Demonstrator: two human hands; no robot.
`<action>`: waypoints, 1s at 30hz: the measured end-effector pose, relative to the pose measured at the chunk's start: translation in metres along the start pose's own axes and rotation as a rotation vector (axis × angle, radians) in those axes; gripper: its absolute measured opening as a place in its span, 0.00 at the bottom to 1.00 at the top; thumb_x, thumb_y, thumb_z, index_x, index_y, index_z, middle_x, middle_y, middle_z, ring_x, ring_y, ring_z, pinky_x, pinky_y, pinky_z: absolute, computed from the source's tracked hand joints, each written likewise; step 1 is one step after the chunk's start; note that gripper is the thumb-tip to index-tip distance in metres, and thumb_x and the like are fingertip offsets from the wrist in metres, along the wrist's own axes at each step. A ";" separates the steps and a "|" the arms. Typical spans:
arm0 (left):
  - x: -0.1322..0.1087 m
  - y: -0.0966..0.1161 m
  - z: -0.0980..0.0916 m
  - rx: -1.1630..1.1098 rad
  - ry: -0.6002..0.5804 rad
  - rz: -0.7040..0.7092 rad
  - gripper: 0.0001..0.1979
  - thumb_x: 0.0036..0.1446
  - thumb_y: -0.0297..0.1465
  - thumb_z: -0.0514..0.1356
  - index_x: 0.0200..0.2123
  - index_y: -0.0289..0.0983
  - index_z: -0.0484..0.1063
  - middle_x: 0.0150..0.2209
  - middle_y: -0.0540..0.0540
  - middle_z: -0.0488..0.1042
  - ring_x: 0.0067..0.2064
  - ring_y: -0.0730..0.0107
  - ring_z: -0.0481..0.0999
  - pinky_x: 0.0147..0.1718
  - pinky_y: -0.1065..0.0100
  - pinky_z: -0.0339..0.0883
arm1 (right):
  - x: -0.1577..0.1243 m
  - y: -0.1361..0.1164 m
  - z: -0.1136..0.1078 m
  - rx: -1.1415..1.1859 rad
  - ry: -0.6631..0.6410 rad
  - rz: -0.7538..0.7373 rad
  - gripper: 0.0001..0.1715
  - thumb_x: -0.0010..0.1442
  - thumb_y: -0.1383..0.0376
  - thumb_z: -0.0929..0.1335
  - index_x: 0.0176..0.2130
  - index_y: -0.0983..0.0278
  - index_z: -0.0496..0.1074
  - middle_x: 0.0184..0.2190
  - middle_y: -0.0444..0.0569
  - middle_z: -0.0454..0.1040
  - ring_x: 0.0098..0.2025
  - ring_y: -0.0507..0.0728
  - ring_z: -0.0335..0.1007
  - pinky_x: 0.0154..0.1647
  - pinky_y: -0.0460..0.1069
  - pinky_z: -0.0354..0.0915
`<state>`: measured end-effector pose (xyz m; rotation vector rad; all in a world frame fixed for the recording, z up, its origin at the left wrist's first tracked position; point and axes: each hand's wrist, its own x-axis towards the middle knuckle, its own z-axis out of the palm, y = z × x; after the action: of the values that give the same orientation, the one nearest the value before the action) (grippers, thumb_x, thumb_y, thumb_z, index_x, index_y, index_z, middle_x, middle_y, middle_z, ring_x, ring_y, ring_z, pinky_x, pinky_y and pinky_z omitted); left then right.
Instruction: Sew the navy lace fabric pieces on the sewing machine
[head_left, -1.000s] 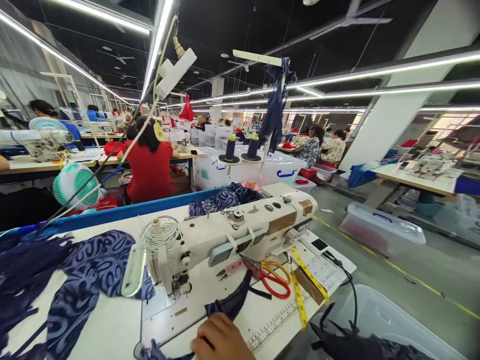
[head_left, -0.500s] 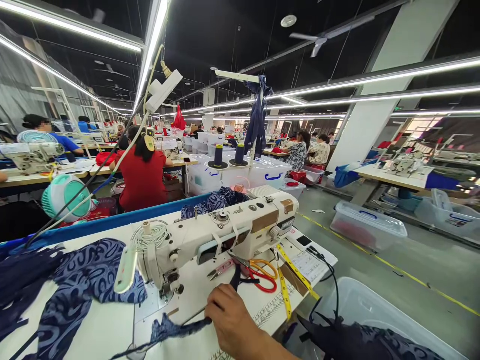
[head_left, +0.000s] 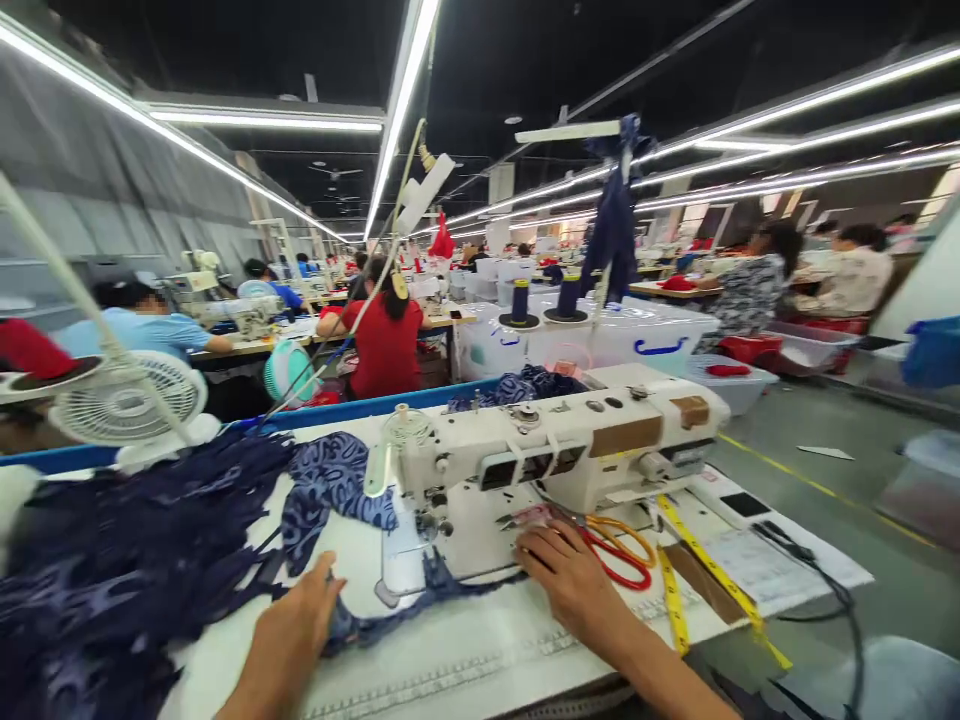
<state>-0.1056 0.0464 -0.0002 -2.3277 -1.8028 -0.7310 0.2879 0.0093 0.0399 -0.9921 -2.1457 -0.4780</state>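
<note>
My left hand (head_left: pixel 296 620) is at the left front of the sewing table, thumb and finger closed on the left part of a frayed navy fabric strip (head_left: pixel 386 625). The strip runs rightwards past the needle end of a white sewing machine (head_left: pixel 555 440). At its right end my right hand (head_left: pixel 566 575) lies low over the tabletop, fingers bent down on the strip; its fingertips are partly hidden. Just beyond those fingers are pink-handled snips (head_left: pixel 529 517) and scissors with red and orange handles (head_left: pixel 622 555). A patterned blue fabric piece (head_left: pixel 330 480) lies left of the machine head.
A large heap of navy fabric (head_left: pixel 142 540) covers the table's left side, with a white fan (head_left: pixel 131 395) behind. A yellow tape measure (head_left: pixel 709 560) hangs over the right edge near a phone-like device (head_left: pixel 742 505). Other people sit at machines beyond.
The view has swung left. My left hand has come into view at the strip's left part. My right hand has shifted towards the snips and scissors, with the strip stretched along the table.
</note>
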 end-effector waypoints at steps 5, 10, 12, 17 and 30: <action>-0.020 0.028 0.009 0.202 0.309 0.177 0.16 0.69 0.31 0.49 0.55 0.34 0.68 0.47 0.37 0.76 0.48 0.55 0.78 0.45 0.57 0.75 | -0.031 -0.005 0.013 0.079 -0.148 0.010 0.31 0.60 0.78 0.58 0.60 0.64 0.66 0.58 0.55 0.68 0.58 0.61 0.64 0.58 0.58 0.63; -0.027 0.072 0.017 0.062 0.218 0.509 0.17 0.70 0.30 0.49 0.57 0.31 0.67 0.54 0.37 0.74 0.57 0.63 0.73 0.54 0.67 0.71 | -0.025 -0.031 0.037 0.206 -0.263 -0.049 0.28 0.65 0.76 0.58 0.62 0.64 0.63 0.58 0.54 0.67 0.60 0.59 0.62 0.61 0.55 0.63; -0.027 0.083 0.028 0.030 0.187 0.642 0.25 0.71 0.42 0.47 0.57 0.28 0.68 0.55 0.37 0.74 0.58 0.63 0.72 0.56 0.69 0.69 | -0.018 -0.037 0.044 0.248 -0.309 -0.062 0.26 0.66 0.76 0.59 0.61 0.65 0.65 0.57 0.54 0.69 0.59 0.59 0.64 0.60 0.53 0.65; -0.030 0.095 0.064 0.010 0.303 0.599 0.31 0.71 0.50 0.42 0.55 0.32 0.73 0.44 0.43 0.80 0.49 0.63 0.77 0.70 0.57 0.42 | -0.005 -0.038 0.046 0.287 -0.285 -0.061 0.21 0.67 0.75 0.60 0.55 0.64 0.69 0.50 0.52 0.74 0.51 0.57 0.71 0.54 0.49 0.69; -0.011 0.115 0.098 -0.160 0.626 0.425 0.17 0.70 0.24 0.50 0.31 0.38 0.75 0.42 0.49 0.81 0.62 0.66 0.68 0.69 0.51 0.49 | 0.028 -0.036 0.079 0.253 -0.274 -0.048 0.19 0.70 0.74 0.58 0.53 0.64 0.71 0.48 0.49 0.76 0.49 0.55 0.72 0.53 0.50 0.66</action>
<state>0.0297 0.0395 -0.0681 -2.1100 -0.9832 -1.3597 0.2123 0.0462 0.0057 -0.9056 -2.4051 -0.0902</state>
